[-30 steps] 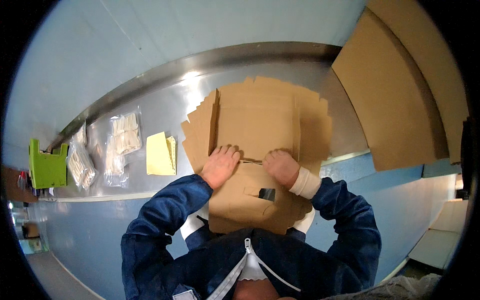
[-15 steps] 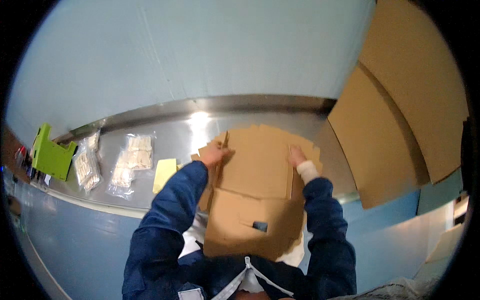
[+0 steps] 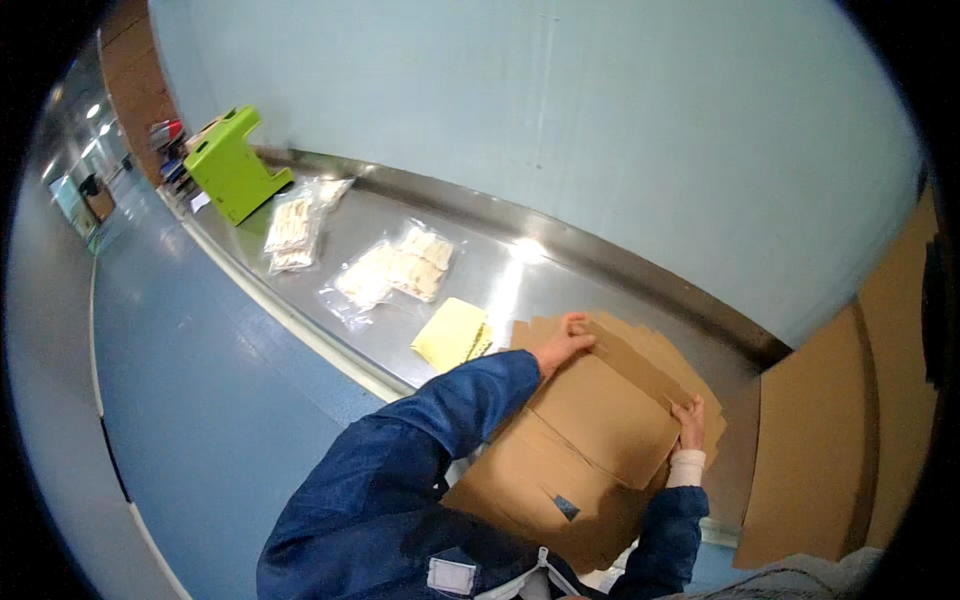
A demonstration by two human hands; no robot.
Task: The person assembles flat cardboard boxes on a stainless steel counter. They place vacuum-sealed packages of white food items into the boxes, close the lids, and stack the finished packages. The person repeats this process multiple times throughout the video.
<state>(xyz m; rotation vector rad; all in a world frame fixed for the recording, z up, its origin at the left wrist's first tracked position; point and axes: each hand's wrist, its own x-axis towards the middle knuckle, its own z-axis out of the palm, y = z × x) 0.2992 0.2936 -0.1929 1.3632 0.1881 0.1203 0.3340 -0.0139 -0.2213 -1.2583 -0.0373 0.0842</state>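
Note:
A brown cardboard box blank (image 3: 600, 425), partly folded, lies on the near edge of the steel table with its near panel against my body. A small dark cut-out shows in that near panel. My left hand (image 3: 568, 345) grips the far left corner of the blank, fingers curled over a strip that looks folded inward. At the right end of that strip, my right hand (image 3: 690, 422) is closed on the cardboard, its thumb side toward the fold. More flat cardboard (image 3: 708, 415) with notched edges shows under the blank.
Left of the blank lie a yellow paper (image 3: 452, 333) and clear bags of pale sticks (image 3: 395, 268) on the steel table (image 3: 480, 240). Farther left stands a green holder (image 3: 235, 168). Large cardboard sheets (image 3: 810, 440) lean at the right. A pale blue wall (image 3: 600, 120) rises behind.
My view has turned left. Both hands have moved from the blank's sides to its far corners, and the far strip now looks folded inward.

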